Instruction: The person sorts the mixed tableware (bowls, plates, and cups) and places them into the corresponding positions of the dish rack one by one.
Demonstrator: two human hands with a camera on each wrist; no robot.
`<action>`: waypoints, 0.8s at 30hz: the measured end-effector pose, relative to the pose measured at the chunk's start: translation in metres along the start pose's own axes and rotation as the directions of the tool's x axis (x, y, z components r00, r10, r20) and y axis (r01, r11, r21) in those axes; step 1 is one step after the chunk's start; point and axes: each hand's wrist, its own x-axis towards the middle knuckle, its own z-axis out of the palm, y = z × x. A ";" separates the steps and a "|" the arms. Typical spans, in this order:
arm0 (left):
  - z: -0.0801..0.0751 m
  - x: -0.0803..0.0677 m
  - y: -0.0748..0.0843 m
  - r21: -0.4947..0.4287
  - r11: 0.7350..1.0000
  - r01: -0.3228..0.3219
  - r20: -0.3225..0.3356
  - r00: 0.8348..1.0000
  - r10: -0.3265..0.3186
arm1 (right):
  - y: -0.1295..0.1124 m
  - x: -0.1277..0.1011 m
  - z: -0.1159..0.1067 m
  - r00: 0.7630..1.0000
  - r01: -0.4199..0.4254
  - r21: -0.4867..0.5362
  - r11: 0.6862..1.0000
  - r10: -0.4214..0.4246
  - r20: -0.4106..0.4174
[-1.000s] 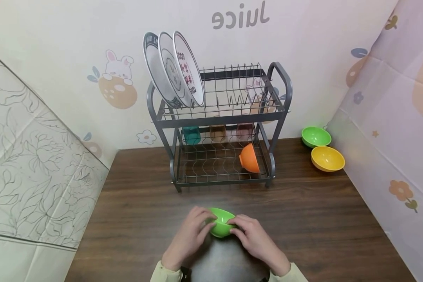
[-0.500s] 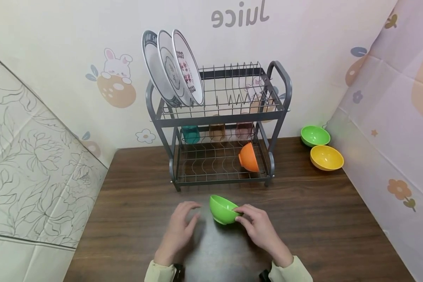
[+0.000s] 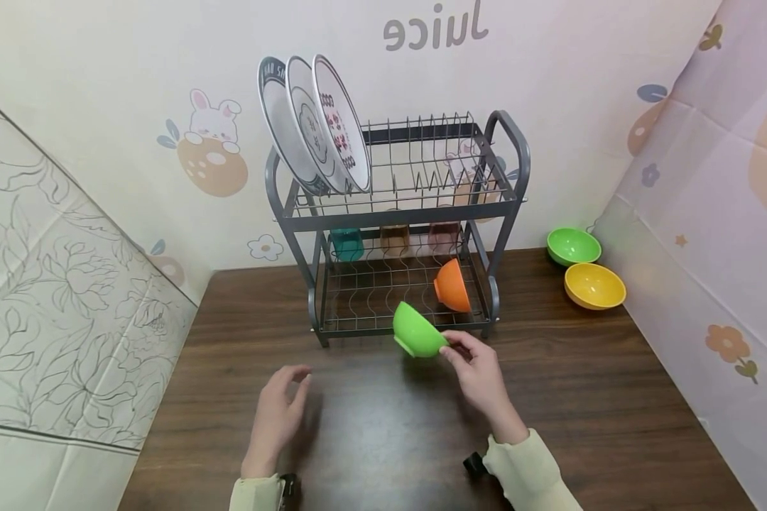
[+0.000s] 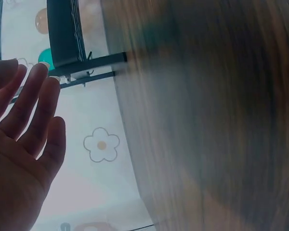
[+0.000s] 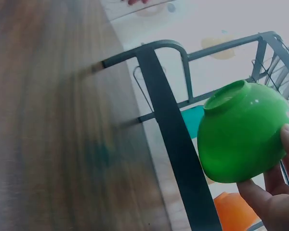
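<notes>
A green bowl [image 3: 417, 332] hangs tilted in front of the dish rack's lower shelf, its left side raised. My right hand [image 3: 476, 369] pinches its right rim between thumb and fingers. In the right wrist view the foot ring of the green bowl [image 5: 248, 132] faces up and left, with the thumb on its outer wall. An orange bowl [image 3: 452, 287] leans on its side at the right of the lower shelf, just behind. My left hand [image 3: 278, 411] is apart from everything, over the table at left, fingers relaxed and holding nothing. The left wrist view shows its loosely spread fingers [image 4: 38, 106].
The grey two-tier dish rack [image 3: 401, 213] stands at the back of the wooden table [image 3: 383, 440]. Three plates [image 3: 341, 124] lean in its top tier; a teal cup [image 3: 347, 245] and two others sit below. A second green bowl [image 3: 574, 247] and a yellow bowl [image 3: 594, 287] stand at right.
My left hand has let go of the green bowl and drawn back left. My right hand has carried the bowl forward towards the rack, tilting it more.
</notes>
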 end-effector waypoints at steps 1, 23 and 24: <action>0.000 0.000 -0.001 0.002 1.000 0.002 -0.002 1.000 -0.002 | 0.000 0.004 0.000 1.000 -0.013 0.009 1.000 0.013 -0.012; 0.020 -0.006 0.008 -0.032 0.998 0.046 0.119 0.992 -0.042 | 0.021 0.051 0.017 0.966 -0.118 0.045 0.992 0.126 -0.227; 0.022 -0.006 0.010 -0.034 0.999 0.040 0.123 0.992 -0.035 | 0.022 0.053 0.018 0.963 -0.118 0.030 0.993 0.122 -0.240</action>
